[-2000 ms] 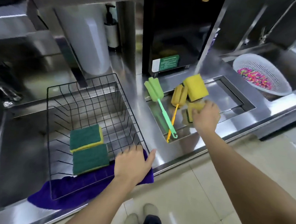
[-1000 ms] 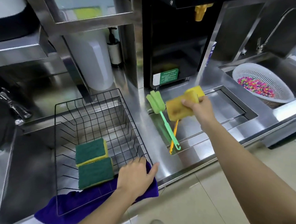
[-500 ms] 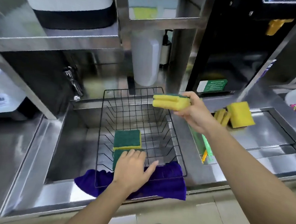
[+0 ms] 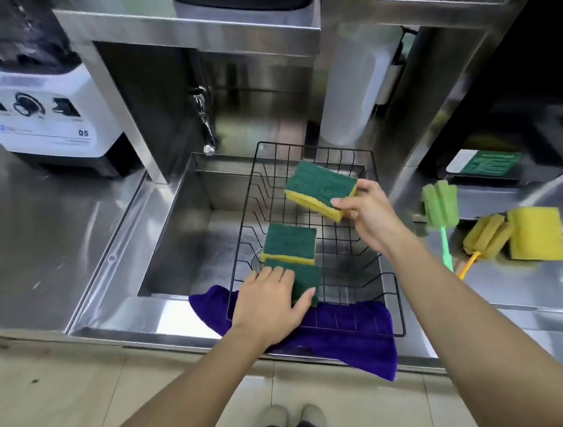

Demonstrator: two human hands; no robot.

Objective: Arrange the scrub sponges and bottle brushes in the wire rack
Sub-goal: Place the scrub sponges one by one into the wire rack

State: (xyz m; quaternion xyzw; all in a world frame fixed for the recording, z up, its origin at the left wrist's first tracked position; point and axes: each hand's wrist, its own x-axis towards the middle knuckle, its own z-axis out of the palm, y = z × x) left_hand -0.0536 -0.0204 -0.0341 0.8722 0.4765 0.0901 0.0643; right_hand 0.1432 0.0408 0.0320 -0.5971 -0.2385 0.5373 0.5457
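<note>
A black wire rack (image 4: 398,288) sits in the steel sink. My right hand (image 4: 365,216) grips a green-and-yellow scrub sponge (image 4: 320,188), held green side up over the rack's far half. Two more scrub sponges lie in the rack: one in the middle (image 4: 289,242) and one nearer me (image 4: 305,276). My left hand (image 4: 267,304) rests flat on the rack's front edge, its fingers partly over the nearer sponge. On the counter to the right lie a green bottle brush (image 4: 439,207), a yellow bottle brush (image 4: 488,235) and a yellow sponge (image 4: 537,233).
A purple cloth (image 4: 358,338) hangs over the sink's front edge under the rack. A tap (image 4: 204,121) juts out behind the sink. A white blender base (image 4: 46,120) stands at the left, a white container (image 4: 355,91) behind the rack.
My right hand picked a sponge up from the right counter, carried it left over the rack and turned it green side up. The camera view swung left. My left hand stayed on the rack.
</note>
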